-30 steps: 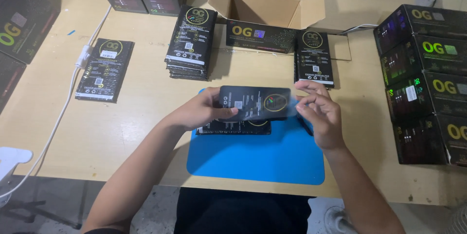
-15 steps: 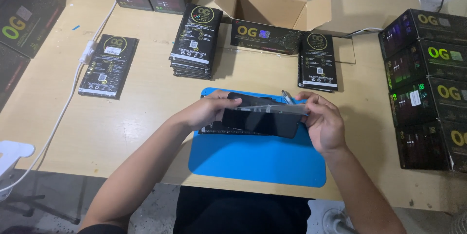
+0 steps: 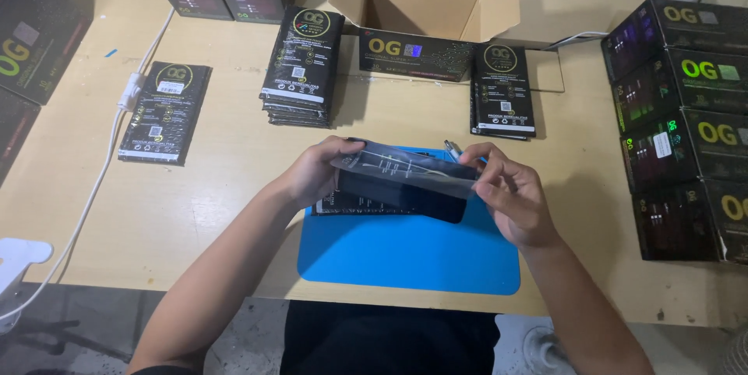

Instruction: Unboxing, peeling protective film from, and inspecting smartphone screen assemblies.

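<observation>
Over the blue mat (image 3: 405,254) both hands hold a flat black packet in a clear plastic sleeve (image 3: 405,180), lying lengthwise between them. My left hand (image 3: 315,172) grips its left end. My right hand (image 3: 510,196) pinches the right end, where the clear sleeve sticks out past the packet. Another black packet (image 3: 343,205) lies on the mat beneath them, mostly hidden.
An open cardboard box (image 3: 421,8) stands at the back. Stacks of black packets lie at the left (image 3: 165,112), the centre (image 3: 302,67) and the right (image 3: 502,90). Black boxes (image 3: 686,125) are stacked at the right edge. A white cable (image 3: 101,172) runs along the left.
The packet has turned from facing up to lying edge-on and lower between my hands. My right hand has slid to the sleeve's end.
</observation>
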